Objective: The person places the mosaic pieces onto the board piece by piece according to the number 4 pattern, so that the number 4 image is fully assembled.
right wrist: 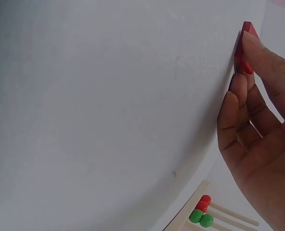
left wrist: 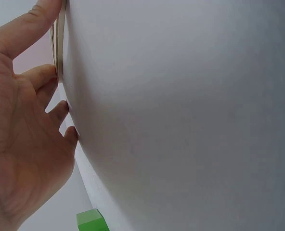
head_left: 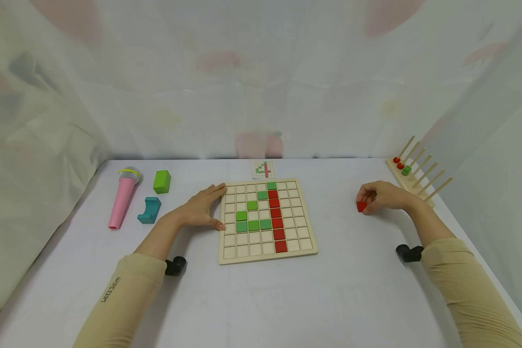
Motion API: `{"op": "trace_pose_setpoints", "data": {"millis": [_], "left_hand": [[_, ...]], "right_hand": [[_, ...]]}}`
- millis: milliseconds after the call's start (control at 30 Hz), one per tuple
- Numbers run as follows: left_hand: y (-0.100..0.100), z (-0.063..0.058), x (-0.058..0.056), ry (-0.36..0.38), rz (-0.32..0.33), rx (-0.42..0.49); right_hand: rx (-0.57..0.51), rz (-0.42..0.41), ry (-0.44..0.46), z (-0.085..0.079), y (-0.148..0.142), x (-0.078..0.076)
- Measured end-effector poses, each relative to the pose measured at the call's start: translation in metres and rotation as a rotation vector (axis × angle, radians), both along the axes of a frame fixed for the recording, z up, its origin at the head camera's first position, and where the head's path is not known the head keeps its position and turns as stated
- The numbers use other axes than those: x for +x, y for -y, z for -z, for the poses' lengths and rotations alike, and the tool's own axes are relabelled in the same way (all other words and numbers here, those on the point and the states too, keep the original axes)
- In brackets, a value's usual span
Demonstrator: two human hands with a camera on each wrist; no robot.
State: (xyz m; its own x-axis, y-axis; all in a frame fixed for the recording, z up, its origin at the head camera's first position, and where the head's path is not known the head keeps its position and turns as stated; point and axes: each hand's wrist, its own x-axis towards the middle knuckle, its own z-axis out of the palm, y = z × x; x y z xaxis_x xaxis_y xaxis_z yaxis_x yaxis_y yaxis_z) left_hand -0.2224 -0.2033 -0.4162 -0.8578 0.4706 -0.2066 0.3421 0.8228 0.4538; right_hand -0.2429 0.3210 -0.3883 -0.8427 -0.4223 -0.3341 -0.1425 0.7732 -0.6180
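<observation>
A wooden grid board [head_left: 311,244] lies in the middle of the table in the head view. Red tiles [head_left: 277,223] fill most of one of its columns, topped by a green tile [head_left: 271,185]. More green tiles [head_left: 253,225] form a slanted line and a short row left of the red ones. My left hand [head_left: 202,209] is spread at the board's left edge, thumb and fingertips touching it. To the right of the board, my right hand [head_left: 382,195] pinches a red tile [right wrist: 246,48] between thumb and fingers, low over the table.
Behind the board lies a small pattern card [head_left: 264,169]. A pink microphone [head_left: 123,198], a green block [head_left: 162,181] and a teal notched block [head_left: 150,210] are at the left. A wooden peg rack [head_left: 411,183] with red and green beads stands at the back right, beside my right wrist.
</observation>
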Motion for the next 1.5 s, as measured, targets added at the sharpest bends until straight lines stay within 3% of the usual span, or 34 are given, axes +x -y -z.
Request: {"op": "trace_pose_setpoints", "data": {"millis": [500, 1033, 1500], "left_hand": [[0.001, 0.003, -0.002, -0.01, 0.0, -0.006], [0.001, 0.002, -0.002, -0.01, 0.003, -0.014], [0.001, 0.002, -0.001, -0.011, -0.003, -0.009]], "right_hand": [[-0.033, -0.036, -0.069, -0.009, 0.03, 0.003], [-0.078, -0.159, -0.116, -0.014, 0.104, 0.015], [-0.142, -0.264, -0.118, -0.007, 0.152, 0.02]]}}
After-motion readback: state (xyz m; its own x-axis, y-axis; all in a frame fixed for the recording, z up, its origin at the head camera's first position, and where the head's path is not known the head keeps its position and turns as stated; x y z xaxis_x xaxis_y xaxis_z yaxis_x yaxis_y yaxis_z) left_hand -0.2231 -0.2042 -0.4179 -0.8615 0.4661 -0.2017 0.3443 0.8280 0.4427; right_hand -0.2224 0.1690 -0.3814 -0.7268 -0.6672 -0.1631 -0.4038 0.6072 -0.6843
